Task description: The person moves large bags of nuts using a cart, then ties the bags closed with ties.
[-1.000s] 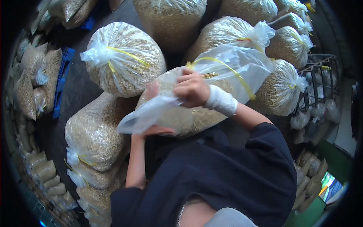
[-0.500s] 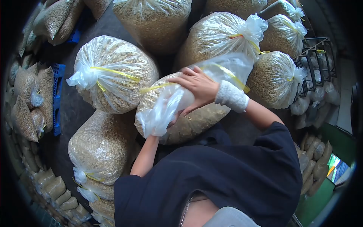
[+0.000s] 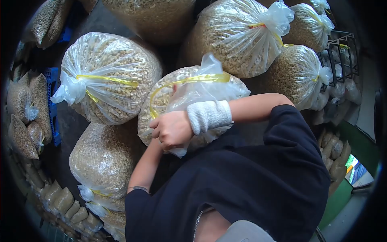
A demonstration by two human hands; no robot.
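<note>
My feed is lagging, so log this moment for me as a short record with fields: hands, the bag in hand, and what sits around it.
right hand: closed in a fist on the gathered neck of the bag, white wrist wrap just behind it
left hand: hidden under the right hand and the bag; only the forearm shows
bag in hand: clear plastic bag of pale grain, yellow strap looped over its top
around it: tied grain bags, one to the left, one behind, one to the right
far left: blue crate
</note>
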